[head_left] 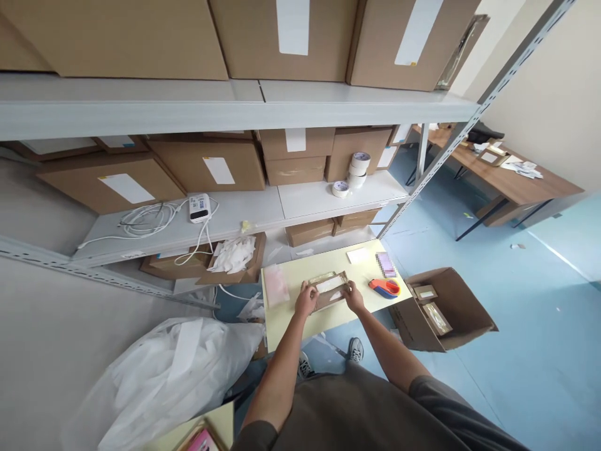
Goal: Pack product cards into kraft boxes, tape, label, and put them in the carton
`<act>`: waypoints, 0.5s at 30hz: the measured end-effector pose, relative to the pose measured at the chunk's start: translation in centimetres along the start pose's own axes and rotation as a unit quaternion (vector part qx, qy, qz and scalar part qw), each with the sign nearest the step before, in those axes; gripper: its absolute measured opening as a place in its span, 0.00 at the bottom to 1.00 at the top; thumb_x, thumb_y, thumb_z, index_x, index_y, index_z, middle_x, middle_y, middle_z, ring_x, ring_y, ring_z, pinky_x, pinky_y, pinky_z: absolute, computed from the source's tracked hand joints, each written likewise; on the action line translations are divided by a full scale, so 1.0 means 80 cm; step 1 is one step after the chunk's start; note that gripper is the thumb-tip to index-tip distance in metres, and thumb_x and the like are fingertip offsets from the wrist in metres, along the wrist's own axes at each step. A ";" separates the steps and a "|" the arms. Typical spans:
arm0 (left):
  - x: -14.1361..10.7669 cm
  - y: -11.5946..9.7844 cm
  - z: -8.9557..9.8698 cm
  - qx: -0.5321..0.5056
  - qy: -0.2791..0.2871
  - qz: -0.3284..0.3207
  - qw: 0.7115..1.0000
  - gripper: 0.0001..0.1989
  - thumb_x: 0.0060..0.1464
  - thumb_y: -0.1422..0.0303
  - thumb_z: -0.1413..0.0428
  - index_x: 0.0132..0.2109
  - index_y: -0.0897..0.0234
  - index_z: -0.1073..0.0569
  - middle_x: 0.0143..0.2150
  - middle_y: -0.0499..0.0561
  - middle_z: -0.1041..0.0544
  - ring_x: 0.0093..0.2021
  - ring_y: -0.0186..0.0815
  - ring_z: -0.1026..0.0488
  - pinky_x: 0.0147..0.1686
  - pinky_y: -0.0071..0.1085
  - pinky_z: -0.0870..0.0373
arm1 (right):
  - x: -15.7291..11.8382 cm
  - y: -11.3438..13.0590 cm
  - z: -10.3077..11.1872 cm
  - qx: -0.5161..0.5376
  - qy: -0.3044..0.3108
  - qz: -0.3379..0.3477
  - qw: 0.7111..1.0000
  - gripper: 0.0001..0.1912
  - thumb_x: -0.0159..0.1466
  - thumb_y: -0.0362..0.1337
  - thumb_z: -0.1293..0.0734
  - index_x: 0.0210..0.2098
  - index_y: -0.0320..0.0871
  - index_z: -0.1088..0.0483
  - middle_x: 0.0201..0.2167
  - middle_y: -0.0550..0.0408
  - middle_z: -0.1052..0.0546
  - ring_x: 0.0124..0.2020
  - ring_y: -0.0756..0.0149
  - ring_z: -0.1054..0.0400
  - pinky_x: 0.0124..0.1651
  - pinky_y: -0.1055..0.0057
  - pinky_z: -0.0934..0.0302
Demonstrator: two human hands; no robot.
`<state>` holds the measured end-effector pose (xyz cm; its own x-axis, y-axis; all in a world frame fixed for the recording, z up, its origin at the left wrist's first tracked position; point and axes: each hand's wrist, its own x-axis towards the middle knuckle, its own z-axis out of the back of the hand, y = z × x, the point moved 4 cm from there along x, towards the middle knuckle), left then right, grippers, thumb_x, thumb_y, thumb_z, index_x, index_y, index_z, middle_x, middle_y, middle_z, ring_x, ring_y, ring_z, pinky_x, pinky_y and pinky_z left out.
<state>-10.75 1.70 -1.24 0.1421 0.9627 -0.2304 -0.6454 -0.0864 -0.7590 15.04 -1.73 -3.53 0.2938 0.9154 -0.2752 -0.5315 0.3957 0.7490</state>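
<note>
Small cardboard box (330,295) directly between left hand (306,298) and right hand (352,295), above the pale yellow table (286,326), with white label on its upper face. At its left end, left hand with fingers bent and almost closed, gripping the edge; at its right end, right hand in similar pinch, with fingers curled on the edge. Whether fully lifted or partly resting on the table, not possible to tell. On the same table, to the left, pink sheet (275,285); to the right, white card (358,255), purple patterned item (385,264) and orange-and-blue tool (385,288), near to right hand but apart from it. On the floor to the right of the table, open carton (469,313), with two small packages (436,318) inside, close to its left wall. On the lower shelf level, open box (256,257) filled with crumpled white material (233,254). At the lower left, big translucent bag (173,382), bulging with white contents. Near the bottom edge of view, another box, partly cut off, with pink item (203,440) in it. Higher up, cardboard boxes (288,37) with white labels, standing in row on the shelf (188,109).
</note>
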 end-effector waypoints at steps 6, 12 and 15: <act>-0.005 0.003 -0.027 -0.055 -0.142 0.145 0.978 0.24 0.64 0.68 0.44 0.65 0.55 0.35 0.63 0.58 0.23 0.63 0.43 0.25 0.58 0.36 0.30 | 0.011 -0.003 0.021 0.038 0.040 0.035 0.998 0.33 0.64 0.42 0.30 0.67 0.49 0.40 0.62 0.41 0.25 0.53 0.51 0.23 0.55 0.57 0.32; -0.006 -0.024 -0.055 -0.017 -0.180 0.217 0.959 0.35 0.67 0.62 0.49 0.76 0.60 0.51 0.64 0.63 0.24 0.60 0.48 0.22 0.54 0.39 0.27 | 0.047 -0.021 0.133 0.010 0.016 0.126 0.992 0.36 0.65 0.37 0.34 0.72 0.49 0.40 0.68 0.46 0.31 0.67 0.50 0.35 0.68 0.52 0.41; 0.003 -0.046 -0.069 0.020 -0.179 0.198 0.964 0.40 0.66 0.63 0.48 0.78 0.62 0.56 0.70 0.64 0.30 0.64 0.49 0.26 0.58 0.39 0.28 | 0.067 -0.054 0.197 -0.010 -0.003 0.126 0.992 0.36 0.65 0.35 0.35 0.72 0.48 0.40 0.69 0.47 0.31 0.68 0.50 0.37 0.68 0.55 0.41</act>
<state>-4.21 0.87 -1.87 -0.3843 0.8841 -0.2660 -0.6253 -0.4612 -0.6295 31.42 0.30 1.23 0.1545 0.9850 -0.0769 -0.6036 0.1558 0.7820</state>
